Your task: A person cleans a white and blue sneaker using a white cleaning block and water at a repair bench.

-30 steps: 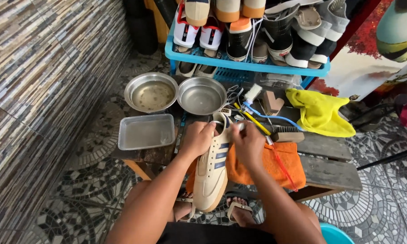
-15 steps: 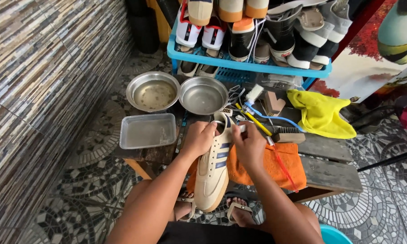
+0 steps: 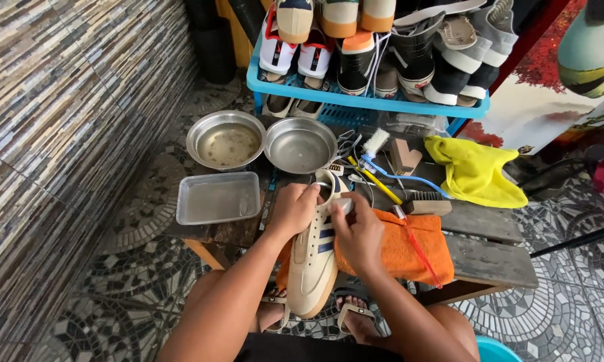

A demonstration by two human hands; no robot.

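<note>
A cream sneaker with blue side stripes point(image 3: 312, 265) lies toe toward me over the edge of a low wooden bench point(image 3: 489, 258). My left hand point(image 3: 292, 211) grips its left side near the heel opening. My right hand point(image 3: 359, 231) holds the right side by the stripes, fingers at the collar. An orange cloth point(image 3: 409, 251) lies under and to the right of the shoe.
Two round metal bowls point(image 3: 227, 139) point(image 3: 300, 145) and a rectangular metal tray point(image 3: 218, 198) sit at the left. Brushes, a toothbrush point(image 3: 409, 175) and a yellow cloth point(image 3: 476, 171) lie behind. A blue rack point(image 3: 362, 104) holds several shoes. A stone wall runs along the left.
Both hands have stayed on the sneaker; my right fingers have shifted slightly toward the collar. The view has drifted a little.
</note>
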